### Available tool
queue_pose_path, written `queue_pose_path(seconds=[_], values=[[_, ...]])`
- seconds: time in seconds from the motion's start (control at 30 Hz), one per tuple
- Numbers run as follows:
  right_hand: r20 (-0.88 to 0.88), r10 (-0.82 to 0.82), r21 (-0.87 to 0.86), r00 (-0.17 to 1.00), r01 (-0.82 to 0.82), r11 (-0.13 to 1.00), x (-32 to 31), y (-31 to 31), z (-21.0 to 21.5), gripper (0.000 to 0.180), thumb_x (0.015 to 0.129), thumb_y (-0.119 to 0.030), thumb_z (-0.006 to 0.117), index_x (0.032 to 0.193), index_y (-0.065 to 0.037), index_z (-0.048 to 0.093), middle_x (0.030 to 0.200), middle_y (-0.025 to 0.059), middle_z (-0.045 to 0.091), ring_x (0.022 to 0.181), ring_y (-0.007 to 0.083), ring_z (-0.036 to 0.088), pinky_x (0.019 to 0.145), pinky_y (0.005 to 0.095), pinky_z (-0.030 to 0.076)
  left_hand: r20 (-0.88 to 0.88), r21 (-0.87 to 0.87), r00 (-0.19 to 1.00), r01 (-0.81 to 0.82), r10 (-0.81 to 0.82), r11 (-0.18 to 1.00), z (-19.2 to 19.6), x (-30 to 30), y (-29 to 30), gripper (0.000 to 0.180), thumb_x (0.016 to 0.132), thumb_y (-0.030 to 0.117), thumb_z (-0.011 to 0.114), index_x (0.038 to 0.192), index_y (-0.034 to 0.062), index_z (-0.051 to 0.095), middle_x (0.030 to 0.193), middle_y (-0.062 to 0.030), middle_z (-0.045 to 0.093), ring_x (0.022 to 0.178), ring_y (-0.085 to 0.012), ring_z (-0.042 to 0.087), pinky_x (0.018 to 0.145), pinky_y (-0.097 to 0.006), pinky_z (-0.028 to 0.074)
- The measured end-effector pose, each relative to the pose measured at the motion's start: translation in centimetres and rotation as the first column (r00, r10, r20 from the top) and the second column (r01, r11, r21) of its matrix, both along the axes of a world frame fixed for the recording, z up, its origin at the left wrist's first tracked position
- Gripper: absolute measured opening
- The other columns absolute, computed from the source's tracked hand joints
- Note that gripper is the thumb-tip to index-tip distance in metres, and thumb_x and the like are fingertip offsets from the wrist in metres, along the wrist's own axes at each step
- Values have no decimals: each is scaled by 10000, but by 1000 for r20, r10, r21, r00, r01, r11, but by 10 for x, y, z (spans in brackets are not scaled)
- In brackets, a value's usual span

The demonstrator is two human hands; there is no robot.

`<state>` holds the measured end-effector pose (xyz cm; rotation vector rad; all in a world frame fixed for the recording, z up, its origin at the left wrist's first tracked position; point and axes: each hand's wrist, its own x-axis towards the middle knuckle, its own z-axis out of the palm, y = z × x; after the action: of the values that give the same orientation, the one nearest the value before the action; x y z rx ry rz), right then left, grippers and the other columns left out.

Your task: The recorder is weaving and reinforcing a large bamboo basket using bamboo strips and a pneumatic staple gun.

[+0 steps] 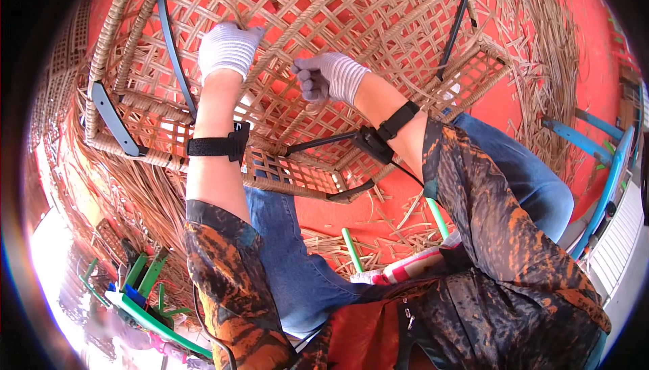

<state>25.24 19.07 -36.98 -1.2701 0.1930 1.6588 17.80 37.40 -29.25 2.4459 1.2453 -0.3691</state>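
Observation:
A large basket-like frame of open lattice weave (324, 15) stands before me, its rims wrapped in tan strands and braced with dark flat bars. My left hand (230, 49), in a white striped glove, is closed against the weave on the left; its fingertips are hidden behind the back of the hand. A thin strand shows just above it. To the right, my right hand (331, 78), in a striped glove with grey fingers, is curled shut over the lattice beside a thick wrapped rib (287, 35). Whatever lies inside its fingers is hidden.
Loose tan strips (541, 66) lie heaped on the red floor (331, 214) at the right, with more bundles (138, 194) at the left. A green stool (152, 316) stands lower left, a blue stool (608, 181) at right. My knees flank the frame's near edge.

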Motion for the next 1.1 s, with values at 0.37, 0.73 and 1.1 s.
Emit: queue_pose_path(seconds=[0.37, 0.73, 1.1], values=[[868, 364, -314, 338, -194, 929, -25, -40, 11, 269, 909, -280, 602, 1017, -51, 693, 886, 169, 692, 876, 339, 663, 813, 419, 519, -33, -233, 997, -82, 77, 969, -18, -12, 13, 499, 816, 485, 658, 957, 12, 733, 865, -164, 730, 856, -308, 710, 815, -392, 542], [909, 384, -412, -163, -208, 887, -23, -47, 29, 294, 927, -292, 609, 1106, -58, 602, 1031, 142, 639, 991, 320, 635, 834, 446, 525, 353, -49, 927, -116, 126, 992, 8, -8, -14, 311, 794, 341, 656, 867, 45, 722, 735, -160, 692, 717, -311, 677, 738, -392, 522], [915, 227, -316, -332, -242, 918, -18, 2, 18, 341, 880, -270, 662, 1145, -76, 573, 1032, 122, 599, 1026, 295, 598, 850, 419, 514, 162, 20, 987, -16, 12, 1000, -8, 7, -5, 383, 783, 348, 530, 911, 53, 739, 938, -215, 697, 916, -401, 667, 850, -441, 517]])
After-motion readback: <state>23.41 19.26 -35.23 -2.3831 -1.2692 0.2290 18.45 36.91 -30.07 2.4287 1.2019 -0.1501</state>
